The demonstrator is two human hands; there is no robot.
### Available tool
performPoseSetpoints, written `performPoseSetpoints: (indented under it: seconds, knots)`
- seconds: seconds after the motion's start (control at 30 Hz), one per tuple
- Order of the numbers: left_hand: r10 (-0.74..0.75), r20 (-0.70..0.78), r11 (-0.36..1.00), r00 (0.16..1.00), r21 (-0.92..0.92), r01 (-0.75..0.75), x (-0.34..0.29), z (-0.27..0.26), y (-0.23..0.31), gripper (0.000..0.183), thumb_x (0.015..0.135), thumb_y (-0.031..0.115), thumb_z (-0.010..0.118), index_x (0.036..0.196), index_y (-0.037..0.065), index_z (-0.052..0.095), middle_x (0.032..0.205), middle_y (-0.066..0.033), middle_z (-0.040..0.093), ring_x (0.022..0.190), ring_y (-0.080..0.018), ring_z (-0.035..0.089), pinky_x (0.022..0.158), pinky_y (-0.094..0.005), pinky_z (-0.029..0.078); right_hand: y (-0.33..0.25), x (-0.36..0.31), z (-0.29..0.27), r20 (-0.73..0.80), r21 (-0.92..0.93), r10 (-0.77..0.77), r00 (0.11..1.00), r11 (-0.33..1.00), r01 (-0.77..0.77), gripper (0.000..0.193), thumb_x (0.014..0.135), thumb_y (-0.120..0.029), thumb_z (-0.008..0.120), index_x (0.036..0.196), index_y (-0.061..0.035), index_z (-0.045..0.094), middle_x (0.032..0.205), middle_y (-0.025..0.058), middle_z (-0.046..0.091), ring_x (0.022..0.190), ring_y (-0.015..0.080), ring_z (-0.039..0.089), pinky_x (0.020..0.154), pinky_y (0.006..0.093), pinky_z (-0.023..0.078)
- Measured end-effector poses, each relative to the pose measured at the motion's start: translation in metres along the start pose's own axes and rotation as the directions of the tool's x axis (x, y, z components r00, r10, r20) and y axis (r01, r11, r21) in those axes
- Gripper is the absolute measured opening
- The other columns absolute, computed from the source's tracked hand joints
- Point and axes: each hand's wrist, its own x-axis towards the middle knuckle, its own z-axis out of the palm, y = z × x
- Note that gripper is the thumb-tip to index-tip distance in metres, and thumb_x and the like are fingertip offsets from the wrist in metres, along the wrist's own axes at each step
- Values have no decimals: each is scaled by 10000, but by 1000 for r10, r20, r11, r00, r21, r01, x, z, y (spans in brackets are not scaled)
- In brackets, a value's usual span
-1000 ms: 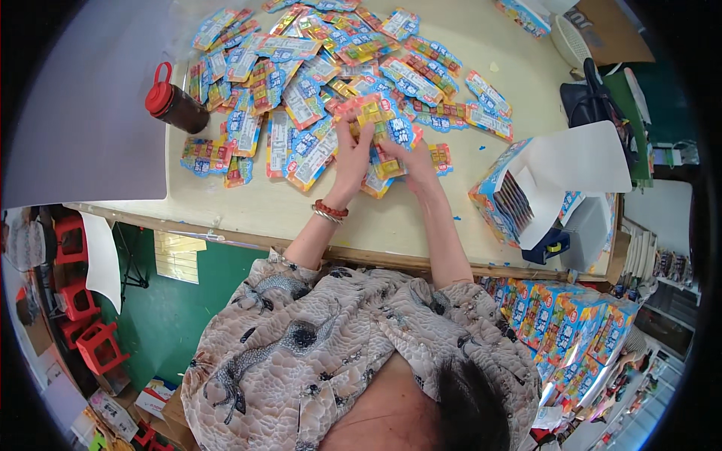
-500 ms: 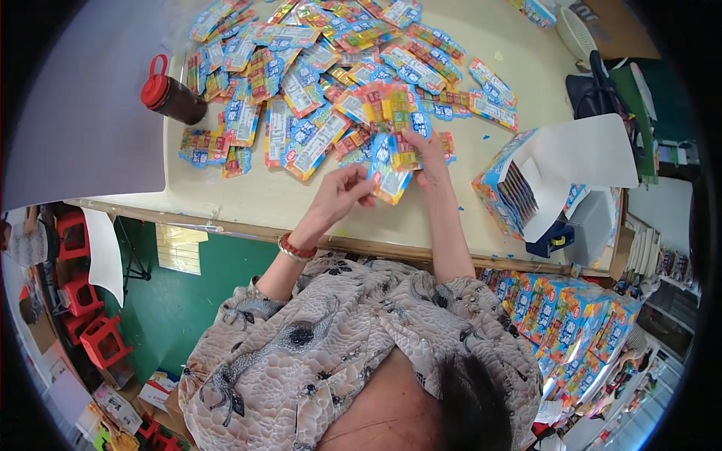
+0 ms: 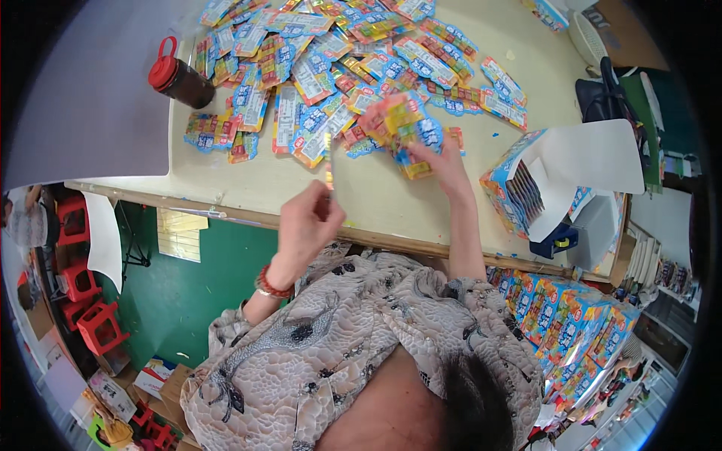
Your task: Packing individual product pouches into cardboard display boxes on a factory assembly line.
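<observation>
My left hand [image 3: 310, 222] is closed on one flat candy packet [image 3: 329, 161], which stands edge-on to view above the table's front edge. To its right, my right hand [image 3: 447, 161] grips a few more candy packets [image 3: 406, 128], somewhat blurred, with red, yellow and blue printing. How many it holds I cannot tell. Beyond both hands spreads a loose pile of similar packets [image 3: 316, 79], some with white printed backs up. Right of my right hand stands an open printed box [image 3: 500, 180] with several packets upright inside.
A dark bottle with a red lid [image 3: 180, 81] stands left of the pile. By the open box sits a blue tape dispenser [image 3: 555, 240]. Stacked printed boxes [image 3: 560, 316] are below the table at right. A dark bag [image 3: 598, 98] lies at the far right.
My left hand has drawn away to the left and nearer to me, with one packet turned edge-on. My right hand has shifted slightly right, still holding packets. The view has shifted a little.
</observation>
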Motion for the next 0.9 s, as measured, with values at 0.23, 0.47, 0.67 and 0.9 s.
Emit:
performPoseSetpoints:
  seconds: [0.23, 0.47, 0.67, 0.9]
  knots:
    - [271, 311, 962, 911, -56, -267, 18, 68, -13, 204, 835, 160, 644, 985, 63, 547, 821, -120, 612, 749, -255, 613, 676, -367, 471, -17, -23, 32, 253, -206, -124, 959, 962, 179, 684, 835, -241, 691, 1409, -52, 370, 1300, 131, 525, 1164, 205, 527, 986, 329, 400]
    - [572, 405, 787, 714, -26, -616, 18, 54, -56, 361, 848, 35, 610, 1186, 57, 488, 1175, -120, 553, 1098, -291, 537, 978, -405, 388, -21, -35, 46, 125, -487, -99, 987, 861, 148, 779, 769, -253, 728, 1422, -129, 322, 1207, 223, 588, 1086, 388, 584, 900, 413, 467]
    - [380, -112, 924, 918, 87, -372, 27, 14, -58, 829, 692, 77, 790, 1380, 32, 329, 1365, -167, 405, 1272, -299, 397, 1043, -421, 352, -12, -38, 34, 318, -511, -140, 938, 808, 294, 717, 751, -213, 754, 1360, -138, 384, 1046, 164, 657, 954, 356, 637, 819, 400, 495]
    - [383, 217, 909, 898, -262, -324, 48, 30, -61, 1096, 661, 38, 821, 1494, 50, 109, 1308, -168, 406, 1222, -302, 438, 1057, -388, 362, 7, -53, 32, 210, -455, -248, 946, 831, 319, 829, 693, -131, 798, 1391, -94, 353, 1250, 131, 558, 1189, 257, 535, 979, 377, 437]
